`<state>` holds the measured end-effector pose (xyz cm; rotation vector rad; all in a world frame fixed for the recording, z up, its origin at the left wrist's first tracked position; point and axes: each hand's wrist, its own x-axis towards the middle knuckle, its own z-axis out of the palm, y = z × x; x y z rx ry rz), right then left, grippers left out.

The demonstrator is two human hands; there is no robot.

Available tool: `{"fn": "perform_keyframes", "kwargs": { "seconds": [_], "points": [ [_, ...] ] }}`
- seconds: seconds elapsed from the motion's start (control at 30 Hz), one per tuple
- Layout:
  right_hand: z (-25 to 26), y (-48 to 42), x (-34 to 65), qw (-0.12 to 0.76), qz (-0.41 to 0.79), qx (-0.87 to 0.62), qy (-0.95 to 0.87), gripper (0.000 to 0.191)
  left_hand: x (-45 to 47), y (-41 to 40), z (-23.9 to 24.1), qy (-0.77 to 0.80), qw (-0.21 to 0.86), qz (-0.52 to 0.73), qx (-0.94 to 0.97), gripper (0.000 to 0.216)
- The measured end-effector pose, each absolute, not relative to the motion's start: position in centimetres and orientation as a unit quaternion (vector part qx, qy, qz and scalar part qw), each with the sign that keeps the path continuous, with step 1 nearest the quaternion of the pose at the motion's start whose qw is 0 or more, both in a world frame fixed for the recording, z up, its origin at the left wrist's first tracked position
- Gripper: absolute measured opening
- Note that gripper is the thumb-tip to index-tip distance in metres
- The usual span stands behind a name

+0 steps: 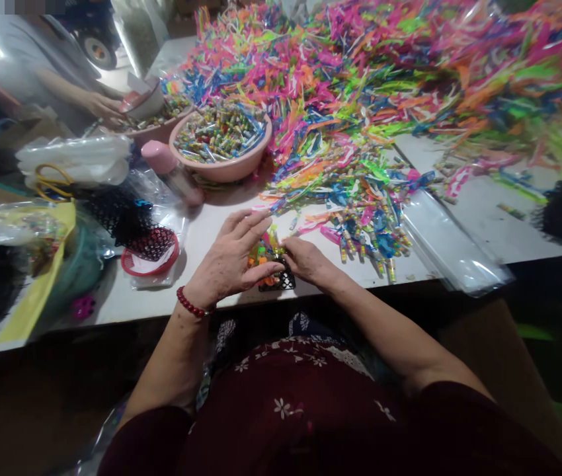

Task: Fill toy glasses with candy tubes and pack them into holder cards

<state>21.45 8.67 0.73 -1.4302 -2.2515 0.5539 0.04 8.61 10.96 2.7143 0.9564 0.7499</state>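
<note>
My left hand (236, 254), with a red bead bracelet (192, 303) at the wrist, is open, its fingers stretched out and its thumb apart. It arches over a small black perforated holder (287, 280) near the table's front edge. Orange and yellow-green pieces (261, 256) stand in or on the holder, partly covered by the hand. My right hand (308, 263) is closed at the holder's right side, fingertips pressed together; what they pinch is hidden. Just beyond lies a pile of small patterned tubes with bright plastic parts (365, 218).
A pink bowl (226, 168) of small tubes stands back left, beside a pink-capped bottle (166, 165). A red basket (151, 258) holds black netting. Clear plastic bags (454, 241) lie right. Colourful plastic strips (340, 73) are heaped behind. Another person's hand (102, 106) works at far left.
</note>
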Motion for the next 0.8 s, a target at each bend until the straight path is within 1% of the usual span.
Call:
{"fn": "perform_keyframes", "kwargs": {
  "seconds": [0.1, 0.27, 0.4, 0.5, 0.67, 0.73, 0.8],
  "points": [
    [1.2, 8.7, 20.8, 0.181, 0.190, -0.541, -0.799, 0.008, 0.1, 8.6, 11.2, 0.316, 0.086, 0.241, 0.914, 0.082],
    [0.6, 8.4, 20.3, 0.238, 0.235, -0.579, -0.743, 0.009, 0.1, 8.6, 11.7, 0.316, 0.083, 0.220, 0.919, 0.074],
    [0.1, 8.4, 20.0, 0.243, 0.216, -0.576, -0.750, 0.006, 0.1, 8.7, 11.6, 0.313, 0.077, 0.229, 0.919, 0.080],
    [-0.1, 8.3, 19.7, 0.243, 0.194, -0.572, -0.759, 0.009, 0.1, 8.9, 11.3, 0.309, 0.073, 0.234, 0.919, 0.077],
    [0.6, 9.1, 22.5, 0.291, 0.234, -0.535, -0.758, 0.006, 0.1, 9.0, 11.2, 0.311, 0.056, 0.243, 0.917, 0.076],
    [1.6, 10.2, 25.3, 0.307, 0.194, -0.574, -0.734, 0.006, 0.1, 9.0, 11.1, 0.308, 0.053, 0.248, 0.917, 0.076],
    [2.8, 11.9, 28.5, 0.299, 0.105, -0.658, -0.683, 0.014, 0.1, 8.9, 11.1, 0.304, 0.051, 0.255, 0.917, 0.076]
  ]
}}
